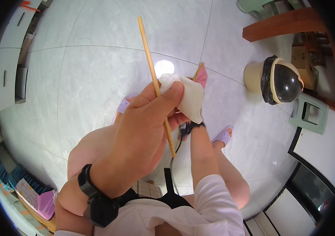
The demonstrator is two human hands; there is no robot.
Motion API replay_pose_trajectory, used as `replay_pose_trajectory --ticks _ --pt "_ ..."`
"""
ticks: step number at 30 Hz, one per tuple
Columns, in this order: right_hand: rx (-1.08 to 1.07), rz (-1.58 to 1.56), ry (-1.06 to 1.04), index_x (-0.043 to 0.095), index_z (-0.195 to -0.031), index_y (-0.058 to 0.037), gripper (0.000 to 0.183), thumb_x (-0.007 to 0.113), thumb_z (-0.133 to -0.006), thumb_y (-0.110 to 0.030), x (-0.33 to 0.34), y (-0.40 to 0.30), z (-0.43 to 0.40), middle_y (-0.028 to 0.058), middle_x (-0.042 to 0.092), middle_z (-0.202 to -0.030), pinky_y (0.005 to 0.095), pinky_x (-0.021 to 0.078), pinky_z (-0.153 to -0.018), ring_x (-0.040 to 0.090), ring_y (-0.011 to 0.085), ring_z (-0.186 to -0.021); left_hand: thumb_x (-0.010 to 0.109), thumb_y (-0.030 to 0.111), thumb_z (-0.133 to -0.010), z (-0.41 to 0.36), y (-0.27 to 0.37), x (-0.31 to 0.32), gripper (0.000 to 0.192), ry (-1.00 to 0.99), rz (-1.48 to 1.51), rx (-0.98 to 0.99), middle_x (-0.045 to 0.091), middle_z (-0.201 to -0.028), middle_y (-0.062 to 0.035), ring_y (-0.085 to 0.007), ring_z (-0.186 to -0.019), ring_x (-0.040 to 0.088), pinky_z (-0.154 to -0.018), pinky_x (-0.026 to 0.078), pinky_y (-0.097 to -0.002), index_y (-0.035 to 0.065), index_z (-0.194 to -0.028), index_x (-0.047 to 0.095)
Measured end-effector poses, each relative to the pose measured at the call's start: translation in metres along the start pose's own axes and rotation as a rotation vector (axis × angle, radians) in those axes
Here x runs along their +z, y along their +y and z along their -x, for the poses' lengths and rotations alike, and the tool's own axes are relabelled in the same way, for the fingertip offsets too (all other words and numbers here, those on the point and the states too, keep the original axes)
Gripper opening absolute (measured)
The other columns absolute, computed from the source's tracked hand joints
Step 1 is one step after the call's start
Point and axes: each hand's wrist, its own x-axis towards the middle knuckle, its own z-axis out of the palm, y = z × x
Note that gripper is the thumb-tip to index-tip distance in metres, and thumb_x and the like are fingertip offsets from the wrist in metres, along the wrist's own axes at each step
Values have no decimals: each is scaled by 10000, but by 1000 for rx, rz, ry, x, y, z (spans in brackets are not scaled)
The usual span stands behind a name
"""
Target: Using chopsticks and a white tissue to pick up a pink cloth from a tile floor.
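Observation:
My left hand (pixel 144 126) grips a slim wooden stick (pixel 148 50), which slants across the palm with both ends sticking out. Its thumb and fingers also pinch a crumpled white tissue or cloth (pixel 192 97). Behind that white piece my right hand is almost wholly hidden; only the forearm and a black wrist strap (pixel 195 126) show clearly. Past the white piece's far edge juts a pink pointed piece (pixel 202 77) with a yellowish edge. What the right hand holds cannot be made out.
A beige bin (pixel 253 78) with a black lid stands to the right, near a pale green stool (pixel 310 113) and a reddish wooden beam (pixel 282 23). White drawers (pixel 6 79) line the left. Grey floor tiles (pixel 96 73) lie below, with purple slippers (pixel 223 136) on my feet.

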Motion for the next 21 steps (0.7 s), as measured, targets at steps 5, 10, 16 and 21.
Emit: replay_pose_trajectory --ticks 5,10,16,21 --pt "36 -43 -37 393 -1289 -164 428 328 -867 -152 34 77 56 235 588 -952 442 426 -720 567 381 -873 406 244 -935 2 2 6 307 -1 -29 -6 552 -1056 -109 -149 -964 533 -833 427 -279 -12 -1092 470" --pt "-197 -20 37 441 -1230 -123 387 330 -860 -140 19 72 -35 249 577 -970 458 433 -741 555 404 -896 411 251 -933 -1 -3 3 304 -13 -26 -17 560 -1043 -103 -153 -962 529 -810 431 -283 -4 -1082 480" --pt "-145 -44 15 431 -1242 -95 387 333 -874 -166 10 55 -65 253 572 -997 446 432 -759 550 402 -924 415 241 -933 6 -6 -3 292 -3 15 -2 569 -1035 -108 -162 -943 542 -795 448 -284 -2 -1074 492" --pt "-75 11 -43 421 -1258 -93 400 337 -877 -178 36 67 26 257 568 -1015 437 430 -774 548 395 -945 410 237 -934 9 -1 -6 293 -15 4 9 570 -1037 -109 -160 -935 546 -789 454 -280 -6 -1077 491"
